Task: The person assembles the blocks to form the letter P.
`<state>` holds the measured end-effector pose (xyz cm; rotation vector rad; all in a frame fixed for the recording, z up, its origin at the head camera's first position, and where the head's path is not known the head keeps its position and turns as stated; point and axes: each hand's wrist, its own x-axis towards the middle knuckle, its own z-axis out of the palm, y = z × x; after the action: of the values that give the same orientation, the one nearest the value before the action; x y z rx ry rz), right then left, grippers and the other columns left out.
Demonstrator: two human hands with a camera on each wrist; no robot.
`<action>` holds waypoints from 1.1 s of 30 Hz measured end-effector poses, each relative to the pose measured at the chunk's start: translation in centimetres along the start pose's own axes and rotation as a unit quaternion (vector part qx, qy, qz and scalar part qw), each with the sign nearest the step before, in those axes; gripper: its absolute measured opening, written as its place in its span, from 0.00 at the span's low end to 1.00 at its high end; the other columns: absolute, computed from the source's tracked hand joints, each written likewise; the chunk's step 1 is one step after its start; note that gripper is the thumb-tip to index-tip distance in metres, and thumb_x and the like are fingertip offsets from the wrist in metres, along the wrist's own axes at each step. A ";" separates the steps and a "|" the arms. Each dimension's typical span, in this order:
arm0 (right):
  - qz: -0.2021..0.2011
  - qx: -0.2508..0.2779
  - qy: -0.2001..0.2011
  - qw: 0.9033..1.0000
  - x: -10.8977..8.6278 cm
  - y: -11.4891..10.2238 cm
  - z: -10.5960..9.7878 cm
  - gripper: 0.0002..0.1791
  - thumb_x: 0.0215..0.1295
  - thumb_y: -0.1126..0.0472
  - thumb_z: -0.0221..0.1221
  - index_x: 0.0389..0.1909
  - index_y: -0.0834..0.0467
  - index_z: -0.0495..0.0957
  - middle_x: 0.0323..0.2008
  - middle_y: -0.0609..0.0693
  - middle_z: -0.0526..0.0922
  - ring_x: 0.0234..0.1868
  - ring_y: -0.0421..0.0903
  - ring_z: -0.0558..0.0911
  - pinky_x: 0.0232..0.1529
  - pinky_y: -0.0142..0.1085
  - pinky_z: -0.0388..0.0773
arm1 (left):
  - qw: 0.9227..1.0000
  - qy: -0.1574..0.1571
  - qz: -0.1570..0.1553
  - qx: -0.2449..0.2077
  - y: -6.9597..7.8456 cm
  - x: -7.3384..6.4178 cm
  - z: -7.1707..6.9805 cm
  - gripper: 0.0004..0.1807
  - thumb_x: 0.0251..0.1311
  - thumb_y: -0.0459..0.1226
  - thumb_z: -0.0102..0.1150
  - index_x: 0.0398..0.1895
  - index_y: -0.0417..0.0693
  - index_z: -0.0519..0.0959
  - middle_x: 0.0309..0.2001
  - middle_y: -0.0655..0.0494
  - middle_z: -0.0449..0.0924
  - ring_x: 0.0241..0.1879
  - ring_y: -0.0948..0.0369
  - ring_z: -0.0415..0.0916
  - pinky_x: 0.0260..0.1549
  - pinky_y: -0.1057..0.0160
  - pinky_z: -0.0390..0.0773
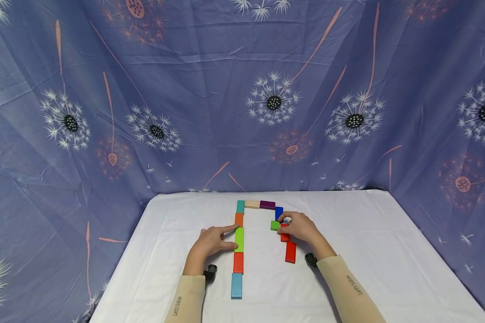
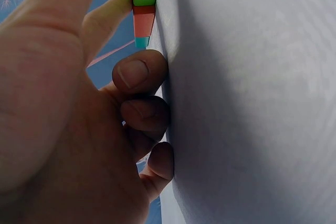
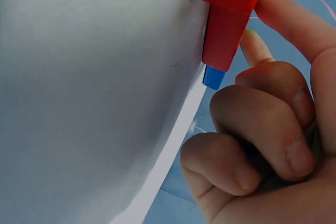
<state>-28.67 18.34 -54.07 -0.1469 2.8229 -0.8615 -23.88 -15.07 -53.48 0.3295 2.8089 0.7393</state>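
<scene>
On the white tabletop, my left hand reaches to the left column of blocks. Its index fingertip touches near where the orange block meets the lime block; its thumb touches the lime block's lower side. The other fingers curl at the cloth in the left wrist view. My right hand pinches the small green block between thumb and index finger, beside the dark blue block and the upper red block. In the right wrist view its remaining fingers are curled, and the green block is hidden.
A teal block, a cream block and a purple block form the far side. A red block and a light blue block continue the left column nearer me. Another red block lies at right.
</scene>
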 end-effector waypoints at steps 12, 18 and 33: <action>0.007 0.008 0.003 1.000 -0.3 -0.4 0.3 0.16 0.59 0.48 0.76 0.45 0.48 0.87 0.39 0.50 0.86 0.34 0.48 0.76 0.33 0.38 0.69 | 1.000 -0.003 0.003 -0.004 -0.1 0.0 0.0 0.41 0.54 0.58 0.78 0.73 0.76 0.76 0.32 0.59 0.75 0.35 0.62 0.69 0.42 0.57 0.61; -0.003 0.068 -0.001 0.998 -0.5 -0.4 0.3 0.15 0.60 0.52 0.75 0.45 0.51 0.87 0.25 0.48 0.75 0.28 0.46 0.72 0.29 0.37 0.65 | 1.000 -0.001 0.003 -0.009 -0.2 0.0 -0.1 0.41 0.54 0.58 0.78 0.73 0.76 0.76 0.33 0.59 0.75 0.35 0.61 0.68 0.40 0.58 0.61; -0.048 0.151 -0.004 0.987 -0.9 -3.1 1.1 0.14 0.61 0.58 0.73 0.48 0.53 0.88 0.14 0.42 0.58 0.16 0.40 0.59 0.20 0.33 0.60 | 1.000 0.001 0.006 -0.011 0.0 -0.1 0.0 0.40 0.54 0.57 0.78 0.73 0.76 0.76 0.31 0.59 0.75 0.35 0.62 0.69 0.43 0.57 0.61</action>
<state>-27.46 15.33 -53.12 -0.2435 2.6549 -1.2919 -23.82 -15.15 -53.44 0.3429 2.8016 0.7723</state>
